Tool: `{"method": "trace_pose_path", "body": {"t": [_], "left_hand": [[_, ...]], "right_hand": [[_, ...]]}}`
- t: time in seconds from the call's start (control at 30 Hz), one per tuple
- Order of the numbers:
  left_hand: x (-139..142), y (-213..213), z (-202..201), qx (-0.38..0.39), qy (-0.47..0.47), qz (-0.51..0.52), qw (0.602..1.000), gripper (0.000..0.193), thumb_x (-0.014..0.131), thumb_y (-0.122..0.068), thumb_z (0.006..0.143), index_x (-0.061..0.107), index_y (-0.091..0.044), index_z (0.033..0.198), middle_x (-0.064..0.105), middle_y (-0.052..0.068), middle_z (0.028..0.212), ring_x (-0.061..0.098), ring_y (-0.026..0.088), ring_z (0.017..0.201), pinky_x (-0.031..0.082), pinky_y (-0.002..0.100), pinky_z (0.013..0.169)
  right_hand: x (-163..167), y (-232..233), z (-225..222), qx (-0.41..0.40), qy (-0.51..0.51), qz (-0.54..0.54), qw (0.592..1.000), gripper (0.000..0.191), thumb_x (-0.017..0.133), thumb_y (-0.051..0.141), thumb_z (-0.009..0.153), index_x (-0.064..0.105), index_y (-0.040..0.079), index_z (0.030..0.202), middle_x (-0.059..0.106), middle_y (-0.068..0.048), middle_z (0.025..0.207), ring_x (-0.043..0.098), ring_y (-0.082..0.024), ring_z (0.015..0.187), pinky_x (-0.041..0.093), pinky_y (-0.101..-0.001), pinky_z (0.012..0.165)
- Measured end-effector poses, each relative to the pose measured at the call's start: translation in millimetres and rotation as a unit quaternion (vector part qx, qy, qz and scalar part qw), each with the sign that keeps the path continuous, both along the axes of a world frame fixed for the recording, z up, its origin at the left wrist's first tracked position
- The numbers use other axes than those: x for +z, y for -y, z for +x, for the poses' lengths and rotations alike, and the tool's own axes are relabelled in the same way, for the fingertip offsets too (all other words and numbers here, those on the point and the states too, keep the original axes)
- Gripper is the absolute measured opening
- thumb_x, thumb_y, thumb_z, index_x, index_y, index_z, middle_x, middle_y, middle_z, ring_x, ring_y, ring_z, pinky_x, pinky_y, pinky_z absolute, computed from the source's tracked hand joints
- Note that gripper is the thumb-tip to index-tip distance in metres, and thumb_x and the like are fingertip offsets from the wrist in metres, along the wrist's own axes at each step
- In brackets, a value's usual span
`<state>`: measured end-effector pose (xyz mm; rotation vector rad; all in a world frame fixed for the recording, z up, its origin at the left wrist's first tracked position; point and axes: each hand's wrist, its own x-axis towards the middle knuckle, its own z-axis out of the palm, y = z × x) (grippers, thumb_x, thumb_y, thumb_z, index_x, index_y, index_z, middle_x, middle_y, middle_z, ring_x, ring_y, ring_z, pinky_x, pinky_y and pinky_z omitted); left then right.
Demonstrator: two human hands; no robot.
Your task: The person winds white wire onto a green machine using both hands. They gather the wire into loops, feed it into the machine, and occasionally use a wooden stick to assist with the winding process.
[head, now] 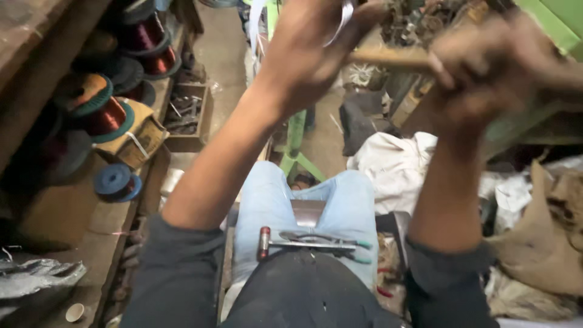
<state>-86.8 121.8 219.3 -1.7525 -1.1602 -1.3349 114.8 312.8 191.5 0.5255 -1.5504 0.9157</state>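
Your workbench (67, 206) runs along the far left of your lap, carrying spools of copper wire (103, 115) and a blue spool (116, 181) nearer you. Right of your lap lies a heap of white cloth (395, 167), with brown sacking (546, 237) beyond it. Above your lap, both arms are raised. Your right hand (486, 73) is clenched round a wooden stick (388, 58), though motion blur makes the grip hard to read exactly. Your left hand (310, 51) is curled around a white strip (340, 24), just beside the stick's near end. On your lap rest pliers (322, 240) and a red-handled tool (265, 242), touching each other.
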Motion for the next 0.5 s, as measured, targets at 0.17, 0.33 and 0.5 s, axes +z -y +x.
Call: {"method": "trace_pose_path", "body": {"t": [0.17, 0.33, 0.5], "left_hand": [[-84.5, 49.2, -7.4, 0.059, 0.09, -0.049, 0.993, 0.029, 0.073, -0.019, 0.1, 0.063, -0.007, 0.123, 0.067, 0.012, 0.123, 0.063, 0.033, 0.101, 0.052, 0.046, 0.098], [-178.9, 49.5, 55.5, 0.021, -0.046, -0.199, 0.979, 0.07, 0.074, -0.045, 0.08, 0.056, -0.001, 0.131, 0.063, 0.019, 0.12, 0.062, 0.039, 0.112, 0.048, 0.053, 0.099], [-256.6, 59.5, 34.2, 0.057, 0.049, -0.45, 0.89, 0.044, 0.07, -0.029, 0.087, 0.061, -0.01, 0.125, 0.066, 0.011, 0.103, 0.066, 0.033, 0.098, 0.051, 0.048, 0.081]], "right_hand": [[-90.6, 9.0, 72.1, 0.157, -0.001, -0.186, 0.97, 0.037, 0.045, 0.042, 0.107, 0.049, 0.015, 0.081, 0.047, -0.001, 0.06, 0.051, -0.015, 0.044, 0.051, -0.0352, 0.048], [-197.8, 84.5, 45.7, 0.196, 0.105, -0.342, 0.913, 0.032, 0.048, 0.031, 0.111, 0.059, 0.01, 0.09, 0.062, -0.006, 0.083, 0.064, -0.021, 0.085, 0.053, -0.0456, 0.095], [-261.8, 104.2, 27.9, 0.087, 0.434, -0.5, 0.744, 0.027, 0.053, 0.031, 0.099, 0.07, 0.012, 0.109, 0.069, -0.003, 0.104, 0.062, -0.014, 0.102, 0.047, -0.0349, 0.096]]}}
